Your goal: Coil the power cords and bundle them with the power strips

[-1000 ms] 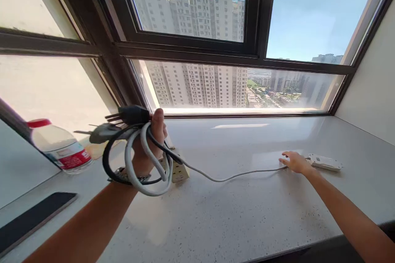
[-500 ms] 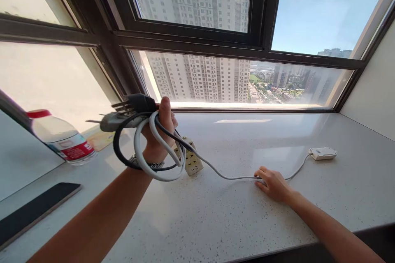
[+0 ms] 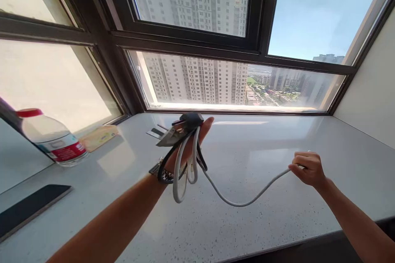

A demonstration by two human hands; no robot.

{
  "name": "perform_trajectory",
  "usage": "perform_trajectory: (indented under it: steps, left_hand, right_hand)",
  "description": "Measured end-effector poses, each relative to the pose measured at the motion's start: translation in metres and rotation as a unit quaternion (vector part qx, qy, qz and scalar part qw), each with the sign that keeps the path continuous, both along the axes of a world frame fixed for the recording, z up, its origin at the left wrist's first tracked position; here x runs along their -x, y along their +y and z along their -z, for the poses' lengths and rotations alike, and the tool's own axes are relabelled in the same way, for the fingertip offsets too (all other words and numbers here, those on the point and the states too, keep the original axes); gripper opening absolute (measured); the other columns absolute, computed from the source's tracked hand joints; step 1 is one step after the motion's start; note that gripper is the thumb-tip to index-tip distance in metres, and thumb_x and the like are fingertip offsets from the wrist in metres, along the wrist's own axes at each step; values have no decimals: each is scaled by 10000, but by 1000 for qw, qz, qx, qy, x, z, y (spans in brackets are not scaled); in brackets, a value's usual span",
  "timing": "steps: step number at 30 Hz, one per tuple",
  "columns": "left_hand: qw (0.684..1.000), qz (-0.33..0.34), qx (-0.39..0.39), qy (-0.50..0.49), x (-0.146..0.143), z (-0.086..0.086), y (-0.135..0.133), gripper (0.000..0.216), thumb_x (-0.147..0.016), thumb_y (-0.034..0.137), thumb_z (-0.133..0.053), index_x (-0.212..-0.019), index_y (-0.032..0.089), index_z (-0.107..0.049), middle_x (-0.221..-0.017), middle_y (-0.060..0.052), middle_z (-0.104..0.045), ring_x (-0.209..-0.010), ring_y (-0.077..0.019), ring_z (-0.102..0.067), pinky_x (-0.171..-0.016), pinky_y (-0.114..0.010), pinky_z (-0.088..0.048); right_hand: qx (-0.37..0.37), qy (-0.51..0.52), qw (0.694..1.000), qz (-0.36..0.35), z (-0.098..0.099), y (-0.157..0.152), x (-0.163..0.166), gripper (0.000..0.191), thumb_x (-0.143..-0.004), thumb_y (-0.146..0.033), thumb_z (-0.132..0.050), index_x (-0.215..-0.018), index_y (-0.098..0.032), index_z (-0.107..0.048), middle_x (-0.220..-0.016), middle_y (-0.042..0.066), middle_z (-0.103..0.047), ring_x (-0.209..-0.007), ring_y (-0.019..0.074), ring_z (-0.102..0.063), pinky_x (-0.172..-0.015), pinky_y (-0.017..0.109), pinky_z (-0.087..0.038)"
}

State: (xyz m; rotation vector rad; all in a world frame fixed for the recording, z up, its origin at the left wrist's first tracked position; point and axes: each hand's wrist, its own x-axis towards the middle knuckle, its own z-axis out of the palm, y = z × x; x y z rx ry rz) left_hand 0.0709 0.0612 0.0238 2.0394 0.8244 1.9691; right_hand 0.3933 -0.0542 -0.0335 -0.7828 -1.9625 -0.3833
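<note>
My left hand (image 3: 203, 132) is closed around looped black and white power cords, held above the counter. A black plug (image 3: 191, 119) and a grey plug (image 3: 170, 136) jut to the left from this hand, prongs outward. Loops of white cord (image 3: 178, 172) hang below, over the wrist and its metal-banded watch (image 3: 168, 174). One stretch of white cord (image 3: 243, 205) sags across to my right hand (image 3: 309, 168), which is closed on it. What lies beyond the right hand along the cord is hidden, and the yellowish power strip is almost wholly covered by my left hand.
A water bottle (image 3: 55, 139) with a red cap stands at the left, beside a yellow packet (image 3: 100, 137). Nearer me lies a dark phone-like slab (image 3: 33, 207). The speckled white counter (image 3: 234, 230) ends at a front edge; dark window frames (image 3: 185, 40) rise behind.
My left hand has moved right and slightly down with the cord bundle. My right hand has shifted right, lifting the cord off the counter. The small white socket block is no longer visible.
</note>
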Motion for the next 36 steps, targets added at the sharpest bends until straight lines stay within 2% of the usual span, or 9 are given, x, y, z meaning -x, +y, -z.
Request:
perform_trajectory:
  steps: [3,6,10,14,20,24,30,33,36]
  left_hand:
    - [986,105,-49,121,-22,9,-14,245,-769,313,-674,-622,182,-527,-509,61,-426,-423,-72,-379,-421,-188,-382]
    - [942,208,-136,225,-38,20,-23,211,-790,203,-677,-697,169,-491,-513,74,-439,-418,-39,-361,-434,-166,-320]
    - [915,254,-168,264,-56,32,-32,263,-781,254,-700,-751,181,-449,-547,80,-422,-450,-44,-354,-460,-184,-300]
    - [937,233,-200,168,-69,35,-48,364,-701,343,-773,-781,194,-451,-513,107,-372,-415,-42,-306,-426,-190,-266]
    - [980,131,-126,75,-62,23,-68,229,-733,312,-742,-841,215,-565,-557,55,-558,-424,-73,-450,-456,-202,-389]
    - [977,145,-140,67,-49,24,-64,144,-763,298,-695,-811,208,-594,-518,58,-538,-377,-59,-398,-415,-195,-360]
    - [989,139,-22,42,-28,30,-61,148,-754,318,-697,-817,210,-616,-596,33,-582,-433,-82,-471,-434,-213,-382]
    - [990,143,5,9,-18,37,-54,183,-777,356,-664,-875,213,-605,-614,24,-567,-453,-97,-485,-447,-230,-395]
    - [990,129,31,-55,-13,45,-43,266,-775,464,-640,-817,207,-588,-602,15,-531,-476,-108,-478,-458,-247,-392]
  right_hand:
    - [2,31,998,-60,-25,8,25,490,-910,-367,-533,-479,-178,-396,-420,-67,-277,-378,48,-218,-385,212,-173]
    - [17,82,991,-101,-38,13,44,514,-897,-409,-544,-469,-178,-377,-430,-65,-271,-390,49,-212,-388,214,-173]
    - [42,153,981,-114,-45,18,68,531,-887,-435,-546,-463,-174,-362,-438,-62,-270,-404,49,-230,-396,208,-194]
    - [90,208,972,-62,-39,24,92,595,-880,-530,-498,-442,-179,-302,-433,-65,-226,-414,50,-209,-396,208,-185]
    - [146,206,968,-2,-21,33,107,616,-906,-581,-393,-449,-181,-291,-457,-58,-227,-450,58,-210,-432,219,-193]
    - [137,131,982,19,-13,38,105,609,-922,-584,-358,-478,-184,-245,-470,-63,-196,-454,57,-180,-441,230,-157]
    - [161,80,983,46,-7,47,91,616,-933,-617,-271,-488,-195,-213,-434,-60,-195,-398,50,-163,-412,226,-128]
    - [181,70,978,71,3,53,79,633,-921,-646,-253,-478,-196,-200,-420,-57,-184,-381,49,-156,-407,228,-114]
    - [212,73,970,96,18,59,67,646,-903,-669,-281,-472,-194,-200,-424,-56,-187,-390,50,-153,-417,235,-100]
